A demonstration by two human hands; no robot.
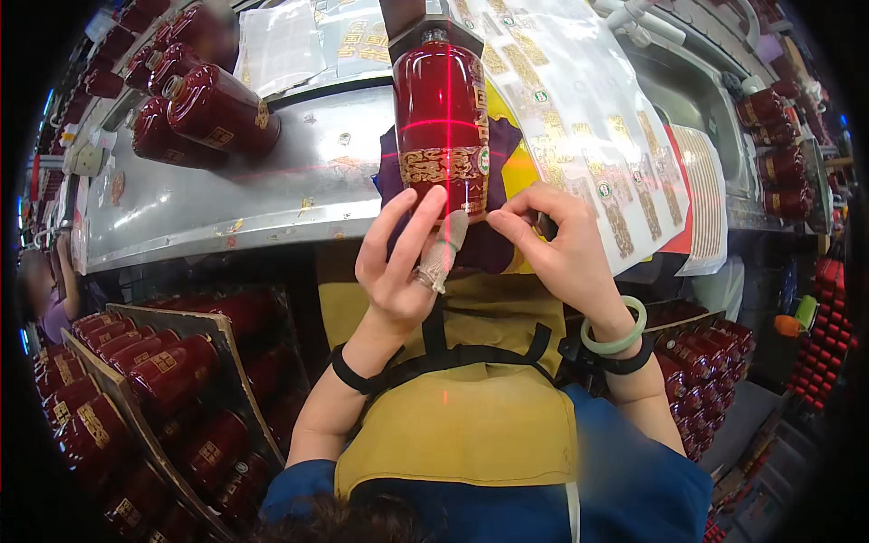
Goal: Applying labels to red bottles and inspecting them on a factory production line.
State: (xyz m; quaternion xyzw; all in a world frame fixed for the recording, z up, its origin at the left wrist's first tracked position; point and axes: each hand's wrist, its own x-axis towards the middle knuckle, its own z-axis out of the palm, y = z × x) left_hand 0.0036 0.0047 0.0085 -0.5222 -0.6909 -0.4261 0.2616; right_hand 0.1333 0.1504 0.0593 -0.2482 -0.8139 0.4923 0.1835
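A dark red glossy bottle [442,113] with gold decoration lies on its side in front of me, neck pointing away, on a purple cloth [502,149]. Red light lines cross over it. The fingers of my left hand [400,262] are stretched out over the bottle's near end, touching or just above it. One of its digits wears a pale cloth cover. My right hand [561,240] is closed in a pinch beside the bottle's near right corner; whatever is between its fingertips is too small to make out. Sheets of gold decals [606,172] lie to the right.
Several red bottles [222,113] are grouped on the metal bench [308,208] at left. A dark holder [434,34] sits at the bottle's neck. Racks of bottles [172,371] flank me below. A striped sheet [704,199] and a sink [692,68] are at right. Another person [59,294] is far left.
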